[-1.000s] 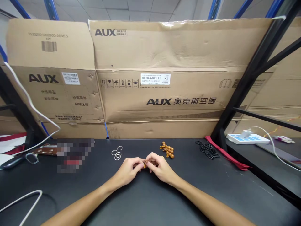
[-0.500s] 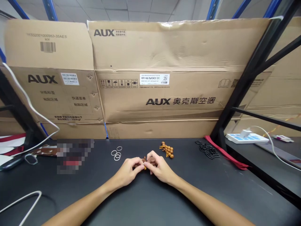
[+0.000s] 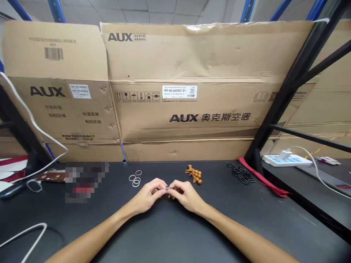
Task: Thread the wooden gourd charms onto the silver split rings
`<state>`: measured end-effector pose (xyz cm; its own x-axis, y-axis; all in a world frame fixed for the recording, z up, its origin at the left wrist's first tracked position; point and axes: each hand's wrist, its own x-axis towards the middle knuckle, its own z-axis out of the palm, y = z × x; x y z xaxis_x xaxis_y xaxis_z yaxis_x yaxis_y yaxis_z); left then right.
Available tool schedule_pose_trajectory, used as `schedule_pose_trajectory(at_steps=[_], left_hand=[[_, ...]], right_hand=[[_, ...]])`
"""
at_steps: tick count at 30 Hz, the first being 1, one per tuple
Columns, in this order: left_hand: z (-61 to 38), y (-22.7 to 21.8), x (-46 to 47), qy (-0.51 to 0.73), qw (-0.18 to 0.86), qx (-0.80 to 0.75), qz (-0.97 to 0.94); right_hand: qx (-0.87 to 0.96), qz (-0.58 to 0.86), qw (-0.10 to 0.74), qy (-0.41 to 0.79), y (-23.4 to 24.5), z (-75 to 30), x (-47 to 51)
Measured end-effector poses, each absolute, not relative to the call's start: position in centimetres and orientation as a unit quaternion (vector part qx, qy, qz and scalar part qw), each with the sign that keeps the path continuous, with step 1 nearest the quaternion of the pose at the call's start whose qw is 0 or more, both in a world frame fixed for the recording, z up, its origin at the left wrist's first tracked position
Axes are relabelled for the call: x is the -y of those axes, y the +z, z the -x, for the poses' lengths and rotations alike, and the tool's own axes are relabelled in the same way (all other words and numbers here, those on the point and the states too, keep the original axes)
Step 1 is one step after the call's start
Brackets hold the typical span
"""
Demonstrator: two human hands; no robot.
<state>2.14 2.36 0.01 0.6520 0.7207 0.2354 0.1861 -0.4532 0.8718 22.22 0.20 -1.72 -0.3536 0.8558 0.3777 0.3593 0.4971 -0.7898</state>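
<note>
Bead charm (image 3: pixel 169 197) and metal ring (image 3: pixel 167 188) pinched between closed fingertips of left hand (image 3: pixel 148 197) and right hand (image 3: pixel 186 195), low over table (image 3: pixel 192 230), just before spare rings (image 3: pixel 135 179) and charm pile (image 3: pixel 195 174); joining seemingly underway, steady threading needed next.

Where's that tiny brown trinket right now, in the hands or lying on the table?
In the hands: the left hand and right hand pinch the trinket between their fingertips.
</note>
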Motion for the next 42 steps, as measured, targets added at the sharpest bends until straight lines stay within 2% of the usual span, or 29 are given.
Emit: schedule_pose_trajectory(at_steps=[4, 7, 10, 21, 33, 42], left_hand=[[-2.2, 0.0, -2.1, 0.278, 0.414, -0.303, -0.812], [-2.4, 0.1, -1.8, 0.271, 0.375, -0.306, -0.832], [-2.4, 0.2, -1.6, 0.278, 0.348, -0.296, -0.845], [-2.3, 0.0, -1.7, 0.29, 0.317, -0.312, -0.848], [-2.6, 0.3, -1.0, 0.278, 0.268, -0.29, -0.876], [-2.4, 0.1, -1.3, 0.288, 0.261, -0.316, -0.866]], right_hand=[[0.834, 0.376, 0.374, 0.154, -2.1, -22.5, -0.1], [0.862, 0.347, 0.356, 0.096, -2.3, -22.5, -0.1], [0.859, 0.344, 0.363, 0.114, -2.4, -22.5, -0.3], [0.766, 0.404, 0.396, 0.304, -1.2, -22.8, -0.2], [0.787, 0.356, 0.418, 0.28, -1.3, -21.5, 1.1], [0.746, 0.421, 0.439, 0.27, -1.5, -21.8, 0.1]])
